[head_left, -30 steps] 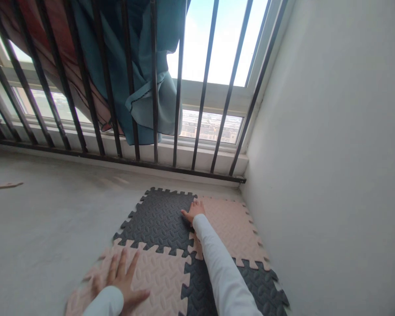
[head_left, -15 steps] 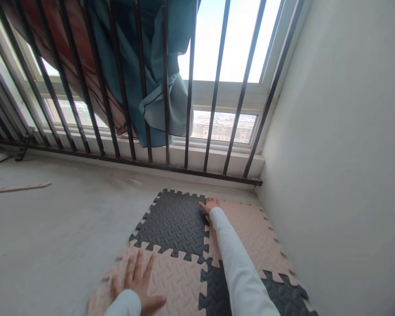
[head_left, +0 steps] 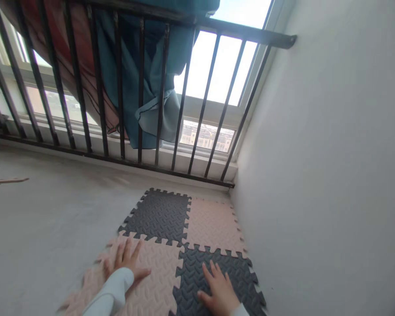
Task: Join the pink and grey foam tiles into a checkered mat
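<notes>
Four-cornered foam puzzle mats lie joined on the floor in a checker pattern. My left hand (head_left: 128, 261) rests with fingers spread on the near pink foam mat (head_left: 161, 281). Over the near dark grey foam mat (head_left: 191, 281) is my right hand (head_left: 219, 287), its fingers apart and nothing in it; I cannot tell if it touches the surface. Farther off, a second dark grey mat (head_left: 161, 213) adjoins a second pink mat (head_left: 213, 224) along toothed edges. The lower ends of the near mats run out of view.
A black metal railing (head_left: 141, 164) stands in front of the windows beyond the mats. Blue and red cloth (head_left: 128, 87) hangs behind its bars. The white wall (head_left: 316, 175) rises at the right. On the grey floor (head_left: 52, 219) lies a thin strip (head_left: 9, 180).
My right hand has drawn back from the seam between the far mats to the near dark grey mat. My left hand stays on the pink mat. The view has shifted up and right.
</notes>
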`<move>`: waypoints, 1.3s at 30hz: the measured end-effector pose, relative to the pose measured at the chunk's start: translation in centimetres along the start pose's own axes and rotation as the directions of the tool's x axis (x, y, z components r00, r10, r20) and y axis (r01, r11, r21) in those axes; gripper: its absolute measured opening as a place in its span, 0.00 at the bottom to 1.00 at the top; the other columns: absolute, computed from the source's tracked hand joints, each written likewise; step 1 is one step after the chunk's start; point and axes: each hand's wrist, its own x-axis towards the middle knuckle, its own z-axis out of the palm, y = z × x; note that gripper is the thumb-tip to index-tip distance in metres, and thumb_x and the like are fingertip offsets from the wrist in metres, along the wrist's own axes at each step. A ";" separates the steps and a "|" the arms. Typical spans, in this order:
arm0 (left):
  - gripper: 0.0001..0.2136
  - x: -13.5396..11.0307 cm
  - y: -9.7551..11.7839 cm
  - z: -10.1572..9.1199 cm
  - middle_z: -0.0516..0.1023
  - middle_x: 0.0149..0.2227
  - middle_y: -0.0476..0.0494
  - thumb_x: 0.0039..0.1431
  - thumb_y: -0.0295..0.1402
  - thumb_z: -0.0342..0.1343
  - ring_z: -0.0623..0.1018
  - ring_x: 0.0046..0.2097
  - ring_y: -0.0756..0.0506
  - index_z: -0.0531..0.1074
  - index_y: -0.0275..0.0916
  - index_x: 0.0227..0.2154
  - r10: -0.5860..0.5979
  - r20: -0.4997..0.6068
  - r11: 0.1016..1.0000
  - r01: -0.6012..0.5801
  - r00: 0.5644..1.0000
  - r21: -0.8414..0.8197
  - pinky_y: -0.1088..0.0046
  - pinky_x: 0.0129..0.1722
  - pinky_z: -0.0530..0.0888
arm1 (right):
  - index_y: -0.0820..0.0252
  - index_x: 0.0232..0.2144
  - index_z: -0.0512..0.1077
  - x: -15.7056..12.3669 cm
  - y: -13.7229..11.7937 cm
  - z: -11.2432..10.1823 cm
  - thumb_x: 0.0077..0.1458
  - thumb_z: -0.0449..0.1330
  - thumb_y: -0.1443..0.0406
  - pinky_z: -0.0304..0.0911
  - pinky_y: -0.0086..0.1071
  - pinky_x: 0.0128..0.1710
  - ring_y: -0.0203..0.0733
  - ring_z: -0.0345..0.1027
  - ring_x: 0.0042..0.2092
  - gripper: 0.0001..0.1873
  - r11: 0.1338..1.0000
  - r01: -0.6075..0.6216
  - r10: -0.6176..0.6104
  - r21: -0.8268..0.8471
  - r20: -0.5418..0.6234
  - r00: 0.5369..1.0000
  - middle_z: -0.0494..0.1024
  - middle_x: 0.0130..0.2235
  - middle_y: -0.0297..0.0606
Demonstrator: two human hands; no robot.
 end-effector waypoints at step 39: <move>0.18 -29.5 -2.9 4.3 0.74 0.39 0.45 0.45 0.20 0.43 0.71 0.42 0.46 0.71 0.41 0.36 0.429 -0.492 0.826 -0.549 0.757 -0.124 0.69 0.41 0.68 | 0.59 0.53 0.58 -19.2 5.5 7.2 0.47 0.53 0.62 0.41 0.41 0.58 0.44 0.45 0.59 0.29 0.998 0.061 -0.061 -0.003 -0.160 0.985 0.53 0.59 0.45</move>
